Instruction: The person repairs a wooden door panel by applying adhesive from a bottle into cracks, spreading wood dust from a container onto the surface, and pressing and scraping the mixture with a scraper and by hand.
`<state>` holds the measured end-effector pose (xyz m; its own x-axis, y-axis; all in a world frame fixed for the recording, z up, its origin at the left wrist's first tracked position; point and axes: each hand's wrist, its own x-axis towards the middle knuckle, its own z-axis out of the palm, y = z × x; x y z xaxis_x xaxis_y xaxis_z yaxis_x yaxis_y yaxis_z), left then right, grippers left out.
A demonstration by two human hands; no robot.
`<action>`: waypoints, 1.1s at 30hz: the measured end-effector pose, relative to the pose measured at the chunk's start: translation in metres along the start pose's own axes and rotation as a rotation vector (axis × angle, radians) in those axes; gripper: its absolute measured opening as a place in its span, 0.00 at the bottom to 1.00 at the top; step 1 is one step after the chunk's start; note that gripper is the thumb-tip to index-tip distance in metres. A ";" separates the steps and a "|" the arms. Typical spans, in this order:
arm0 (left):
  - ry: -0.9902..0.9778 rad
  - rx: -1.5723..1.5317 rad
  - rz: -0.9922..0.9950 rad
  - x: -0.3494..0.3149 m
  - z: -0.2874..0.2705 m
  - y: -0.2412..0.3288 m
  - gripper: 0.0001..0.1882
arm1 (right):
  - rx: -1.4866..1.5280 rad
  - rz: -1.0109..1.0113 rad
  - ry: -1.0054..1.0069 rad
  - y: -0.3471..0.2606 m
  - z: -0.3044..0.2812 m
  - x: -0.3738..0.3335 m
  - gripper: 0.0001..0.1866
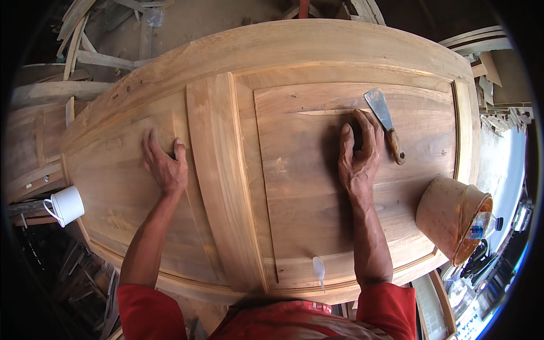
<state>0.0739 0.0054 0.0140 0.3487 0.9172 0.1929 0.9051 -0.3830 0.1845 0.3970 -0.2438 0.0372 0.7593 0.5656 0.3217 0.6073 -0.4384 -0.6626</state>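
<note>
- A wooden door [340,48] lies before a person in red; its rail [221,170] runs between two panels, the landmark for all below.
- The left hand [165,167], slightly blurred, is left of the rail, at the left panel [119,192]; its fingers lie close together, thumb apart; whether anything is under them cannot be told.
- The right hand [361,153] is right of the rail, at the right panel [311,198]; its fingers bend close together, thumb apart with a dark gap between; whether they grip anything cannot be told.
- A scraper [387,121] lies right of the rail, just beyond the right hand, handle toward the person.
- A stained bucket [439,212] sits farther right of the rail, tilted in view; a clear bottle [481,225] shows at its mouth.
- A pale plastic piece [319,267] is right of the rail's near end; a white pail [68,205] is well left of the rail, at the door's edge.
</note>
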 end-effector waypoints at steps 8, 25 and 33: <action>-0.005 0.003 -0.029 0.001 -0.001 0.005 0.39 | -0.402 -0.088 -0.315 -0.016 0.007 0.000 0.34; 0.024 0.008 -0.026 0.002 0.004 0.002 0.39 | -0.377 -0.180 -0.261 -0.014 0.009 -0.001 0.31; 0.036 0.009 -0.026 0.002 0.003 0.002 0.39 | -0.367 -0.231 -0.254 -0.015 0.010 -0.001 0.27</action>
<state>0.0769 0.0066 0.0120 0.3164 0.9221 0.2226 0.9159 -0.3581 0.1815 0.3849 -0.2313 0.0401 0.5419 0.8091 0.2274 0.8298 -0.4723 -0.2972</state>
